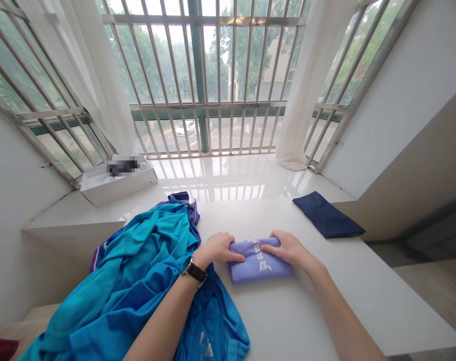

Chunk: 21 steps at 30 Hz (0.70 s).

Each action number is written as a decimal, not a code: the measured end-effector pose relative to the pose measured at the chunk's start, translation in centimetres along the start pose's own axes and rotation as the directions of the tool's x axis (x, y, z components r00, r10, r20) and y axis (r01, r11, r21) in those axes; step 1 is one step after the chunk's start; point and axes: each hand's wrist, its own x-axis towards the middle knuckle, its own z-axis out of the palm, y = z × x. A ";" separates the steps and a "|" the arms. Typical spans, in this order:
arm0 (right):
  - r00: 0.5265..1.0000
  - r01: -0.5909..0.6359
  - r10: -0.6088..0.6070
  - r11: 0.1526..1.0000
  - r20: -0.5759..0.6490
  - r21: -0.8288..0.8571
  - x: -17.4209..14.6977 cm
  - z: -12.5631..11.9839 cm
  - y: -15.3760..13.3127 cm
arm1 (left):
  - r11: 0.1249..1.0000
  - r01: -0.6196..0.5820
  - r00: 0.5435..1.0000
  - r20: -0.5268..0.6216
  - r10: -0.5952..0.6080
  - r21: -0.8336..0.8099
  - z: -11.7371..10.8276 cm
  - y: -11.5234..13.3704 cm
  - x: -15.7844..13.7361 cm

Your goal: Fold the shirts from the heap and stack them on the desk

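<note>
Folded purple cloth (pixel 246 271) lies flat on the white bench (pixel 276 321) in front of you, between the blue clothes pile (pixel 145 250) on your left and the folded navy cloth (pixel 327 215) farther off to your right. Both hands are on it: your left hand (pixel 218 246) closes over the far left corner, thumb on the top face, fingers mostly hidden past the far edge; your right hand (pixel 288 246) has the far right corner likewise, thumb reaching in to the white lettering (pixel 265 265). How hard you press cannot be told. Handling, as judged: light, soft, limp if opened, yet thick enough as folded to keep its shape while flat. Not fragile; should not slip in the fingers, though it may slide on the smooth bench. Layers could shear apart if only the top one is pinched. Best hold: all layers at both short ends, thumbs above, fingers beneath. Orientation: long axis runs left to right across your front, right end slightly farther away. Lettering runs in a column from the far edge towards you, lower end leaning a little right, and appears upright from your side.
</note>
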 end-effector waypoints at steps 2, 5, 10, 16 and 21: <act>1.000 -0.010 0.010 1.000 0.000 0.019 -0.1 -0.2 -0.2 | 1.000 -0.025 0.999 -0.022 0.025 0.007 -0.1 0.2 -0.2; 1.000 -0.025 0.025 0.998 0.004 0.053 -0.2 -0.4 -0.5 | 0.999 -0.038 0.999 -0.041 0.036 -0.037 -0.4 0.4 -0.4; 0.997 -0.077 0.076 0.996 0.021 0.047 -0.7 -0.6 -0.7 | 0.972 -0.013 1.000 -0.010 0.011 -0.235 -0.8 0.5 -0.5; 0.985 -0.165 0.168 0.984 0.044 -0.068 -1.0 -0.8 -0.7 | 0.844 -0.038 0.999 -0.052 0.012 -0.535 -0.4 0.6 0.0; 0.969 -0.183 0.198 0.977 0.146 -0.109 -1.0 -1.3 -0.9 | 0.554 -0.070 0.997 -0.073 0.017 -0.830 0.3 1.2 0.4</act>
